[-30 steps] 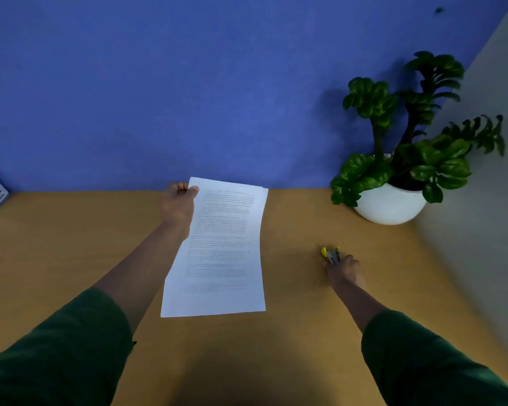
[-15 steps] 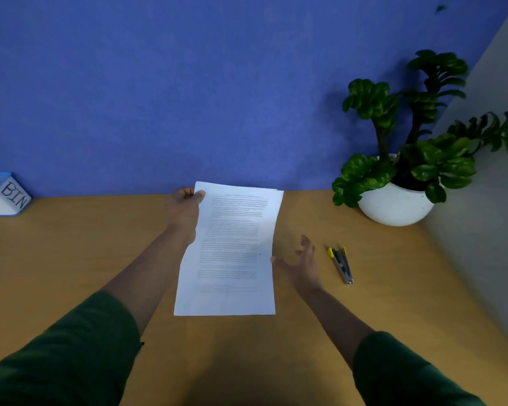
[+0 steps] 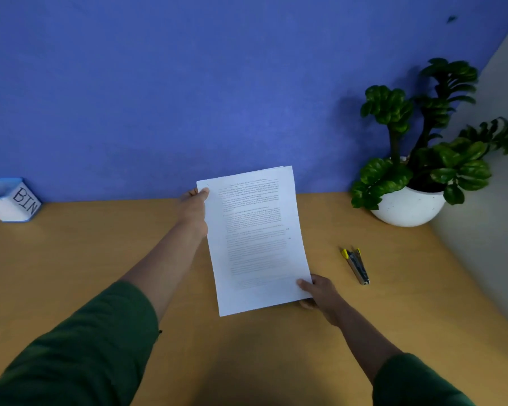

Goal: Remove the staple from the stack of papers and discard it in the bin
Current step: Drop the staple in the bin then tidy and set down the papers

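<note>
Two hands hold one stack of papers (image 3: 257,241) up above the wooden desk (image 3: 100,259). The stack has small black print on its top page, and it is tipped a little, with its top edge in front of the blue wall (image 3: 188,83). The left hand (image 3: 194,210) pinches the top left corner, with the thumb on the front of the page. The right hand (image 3: 320,293) pinches the bottom right corner, thumb on the front too. The staple is too small to make out.

To the right of the papers, a staple remover (image 3: 356,265) with yellow tips lies flat on the desk, apart from both hands. Far off at the left edge sits a small white and blue box with "BIN" (image 3: 11,200) written on it, right by the wall. In the right back corner stands a green plant (image 3: 428,136) in a round white pot (image 3: 408,209). Both arms wear dark green sleeves (image 3: 79,356).
</note>
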{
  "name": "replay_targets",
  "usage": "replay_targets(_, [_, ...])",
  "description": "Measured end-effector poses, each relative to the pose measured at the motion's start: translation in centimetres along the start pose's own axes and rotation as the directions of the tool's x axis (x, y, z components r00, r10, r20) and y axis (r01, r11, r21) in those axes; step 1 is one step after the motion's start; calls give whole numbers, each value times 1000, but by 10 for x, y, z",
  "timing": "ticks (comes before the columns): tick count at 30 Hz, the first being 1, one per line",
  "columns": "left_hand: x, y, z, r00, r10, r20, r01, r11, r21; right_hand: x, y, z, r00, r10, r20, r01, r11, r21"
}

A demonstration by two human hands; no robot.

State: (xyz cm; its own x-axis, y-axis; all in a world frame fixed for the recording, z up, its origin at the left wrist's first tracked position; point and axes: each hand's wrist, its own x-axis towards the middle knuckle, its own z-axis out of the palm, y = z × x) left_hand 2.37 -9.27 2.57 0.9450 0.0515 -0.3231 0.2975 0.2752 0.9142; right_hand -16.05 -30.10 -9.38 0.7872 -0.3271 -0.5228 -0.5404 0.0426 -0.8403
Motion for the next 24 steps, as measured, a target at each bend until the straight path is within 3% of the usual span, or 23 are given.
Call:
replay_targets(4, [4, -4, -3, 992, 18, 124, -29, 996, 87, -1, 1, -1, 996, -21, -91, 17, 998, -53])
replay_targets(6, [2, -20, -6, 976, -85, 203, 28, 963, 268, 0, -3, -2, 989, -12, -145, 5, 999, -45])
replay_targets(9, [-7, -59, -17, 915, -343, 212, 194, 835, 515, 7, -8, -4, 974, 38, -225, -46, 998, -31])
replay_targets(13, [-20, -93, -25, 866, -478, 149, 304, 739, 602, 19, -18, -8, 943, 142, -301, -157, 987, -26])
replay_targets(18, [-23, -102, -23, 873, -483, 71, 293, 635, 715, 33, -26, -13, 923, 229, -308, -240, 971, 2])
replay_targets(24, [-19, -108, -11, 912, -410, 17, 289, 671, 683, 51, -34, -10, 897, 245, -368, -262, 965, 4])
